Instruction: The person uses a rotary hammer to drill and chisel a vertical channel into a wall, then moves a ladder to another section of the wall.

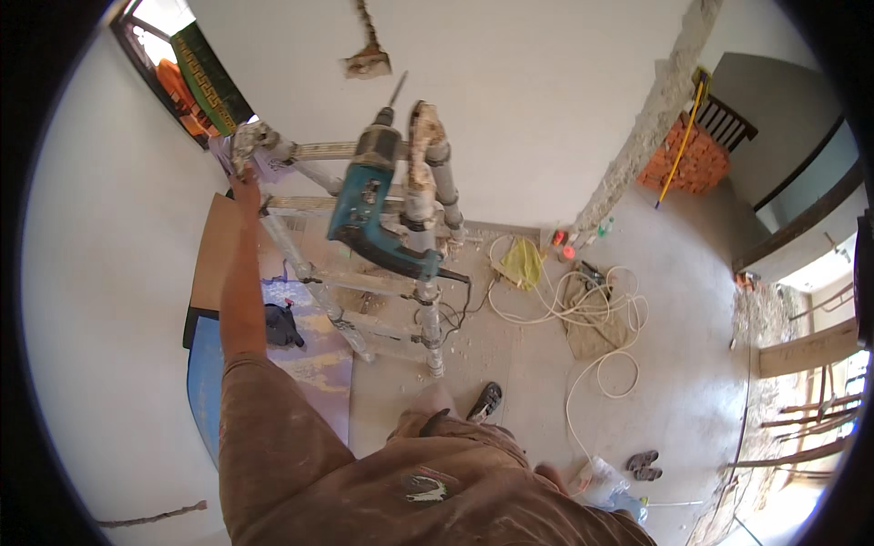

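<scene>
My left arm reaches forward along the left side, and my left hand (pixel 244 185) is closed at the crusted top end of a stepladder (pixel 320 150). The finger ends are small and partly hidden there. The ladder has pale, plaster-stained tubular posts and flat steps. A teal and black power drill (pixel 368 187) with a long bit rests against the ladder's right post, bit pointing up and handle toward me. No hand touches the drill. My right hand is out of the picture.
A pale cable (pixel 592 314) lies coiled on the floor, with a yellow-green cloth (pixel 521 264) beside it. A dark bag (pixel 283 326) sits on a stained sheet (pixel 314 364) at left. Red bricks (pixel 696 164) are stacked far right. Slippers (pixel 644 465) lie at lower right.
</scene>
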The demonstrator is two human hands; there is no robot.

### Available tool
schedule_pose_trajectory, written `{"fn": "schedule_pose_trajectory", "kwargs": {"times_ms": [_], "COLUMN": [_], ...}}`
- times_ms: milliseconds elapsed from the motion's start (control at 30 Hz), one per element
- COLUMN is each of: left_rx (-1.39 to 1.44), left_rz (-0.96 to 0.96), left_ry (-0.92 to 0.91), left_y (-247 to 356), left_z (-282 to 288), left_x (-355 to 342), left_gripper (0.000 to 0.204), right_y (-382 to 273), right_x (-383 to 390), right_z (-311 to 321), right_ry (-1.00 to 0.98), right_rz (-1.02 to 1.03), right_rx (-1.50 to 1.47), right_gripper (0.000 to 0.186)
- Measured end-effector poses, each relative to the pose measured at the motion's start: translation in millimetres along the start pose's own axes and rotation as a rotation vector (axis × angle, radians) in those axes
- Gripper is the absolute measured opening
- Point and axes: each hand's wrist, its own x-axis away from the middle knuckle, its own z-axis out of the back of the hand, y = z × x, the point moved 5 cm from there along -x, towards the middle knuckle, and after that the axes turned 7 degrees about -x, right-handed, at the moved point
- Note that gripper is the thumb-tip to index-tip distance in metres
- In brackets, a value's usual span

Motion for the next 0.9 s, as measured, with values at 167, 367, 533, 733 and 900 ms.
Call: {"fn": "schedule_pose_trajectory", "kwargs": {"times_ms": [167,367,533,733,900], "left_rx": [-0.221,-0.151,-0.238,-0.152,-0.233], "left_rz": [-0.049,0.086,0.125,0.044,0.091], "left_ry": [0.287,0.378,0.575,0.575,0.53], "left_y": [25.5,34.4,49.9,75.3,74.8], "left_z": [95.8,57.0,75.0,56.6,67.2], "left_x": [-53.4,22.9,30.0,54.2,64.1], "left_gripper": [0.08,0.078,0.07,0.066,0.066], "right_y": [16.5,-15.7,-111.7,-214.4,-324.8], "right_x": [43.5,0.0,-113.5,-257.5,-347.7], "right_z": [-43.4,18.9,99.8,236.2,273.0], "right_ry": [-0.3,-0.24,-0.202,-0.138,-0.154], "right_rz": [0.007,0.129,-0.001,0.323,0.425], "right_rx": [-0.369,-0.48,-0.819,-0.398,-0.366], "right_gripper": [0.046,0.045,0.051,0.058,0.056]}}
